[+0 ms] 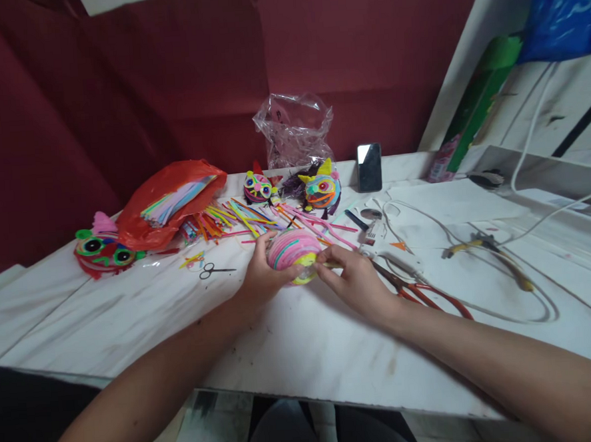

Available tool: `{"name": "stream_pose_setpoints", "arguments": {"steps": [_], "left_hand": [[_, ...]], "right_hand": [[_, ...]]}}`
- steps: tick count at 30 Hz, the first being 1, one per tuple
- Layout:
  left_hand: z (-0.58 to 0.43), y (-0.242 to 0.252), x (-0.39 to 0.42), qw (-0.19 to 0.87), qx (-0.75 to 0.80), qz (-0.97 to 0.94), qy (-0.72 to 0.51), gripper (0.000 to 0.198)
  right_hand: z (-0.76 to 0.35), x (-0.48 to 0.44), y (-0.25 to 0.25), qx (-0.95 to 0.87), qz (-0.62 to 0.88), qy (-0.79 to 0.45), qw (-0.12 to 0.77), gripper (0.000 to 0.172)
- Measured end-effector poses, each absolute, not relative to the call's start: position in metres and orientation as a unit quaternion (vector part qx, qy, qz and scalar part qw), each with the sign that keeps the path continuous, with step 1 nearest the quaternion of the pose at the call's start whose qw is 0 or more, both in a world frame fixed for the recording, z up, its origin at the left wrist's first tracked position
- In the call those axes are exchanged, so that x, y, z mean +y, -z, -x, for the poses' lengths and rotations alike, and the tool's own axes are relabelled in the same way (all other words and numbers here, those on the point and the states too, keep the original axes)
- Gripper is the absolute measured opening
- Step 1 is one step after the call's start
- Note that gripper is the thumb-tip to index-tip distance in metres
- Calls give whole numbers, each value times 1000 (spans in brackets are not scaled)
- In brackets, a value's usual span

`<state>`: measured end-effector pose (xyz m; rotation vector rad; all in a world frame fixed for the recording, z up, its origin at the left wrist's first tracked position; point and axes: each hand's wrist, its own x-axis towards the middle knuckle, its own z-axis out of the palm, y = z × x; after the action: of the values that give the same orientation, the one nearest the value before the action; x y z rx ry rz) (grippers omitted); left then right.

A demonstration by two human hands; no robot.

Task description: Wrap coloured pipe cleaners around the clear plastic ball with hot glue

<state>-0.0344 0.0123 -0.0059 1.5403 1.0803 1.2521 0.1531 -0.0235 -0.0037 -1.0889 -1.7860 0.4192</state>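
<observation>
while the left hand (265, 274) grips the striped ball (293, 246) between its fingers, the right hand (355, 277) pinches what looks like a strip (333, 265) — likely mid-wrapping; the next move calls for gentle, steady pressing.

Clock centre: striped ball (292, 248) | Open: bare tabletop (288, 355), 6 o'clock, between left forearm (178, 355) and right forearm (457, 338) | Obstacles: pipe cleaners (214, 220), 10; glue gun (383, 247), 3; orange-handled scissors (404, 286), 4; small scissors (222, 271), 9
</observation>
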Motion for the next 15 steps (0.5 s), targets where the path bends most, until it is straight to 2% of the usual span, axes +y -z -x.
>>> {"name": "stream_pose_setpoints", "arguments": {"steps": [15], "left_hand": [[36,8,14,398,461,-640,-469,90]], "right_hand": [[-154,-22,8,-751,429,-113,489,2]]}}
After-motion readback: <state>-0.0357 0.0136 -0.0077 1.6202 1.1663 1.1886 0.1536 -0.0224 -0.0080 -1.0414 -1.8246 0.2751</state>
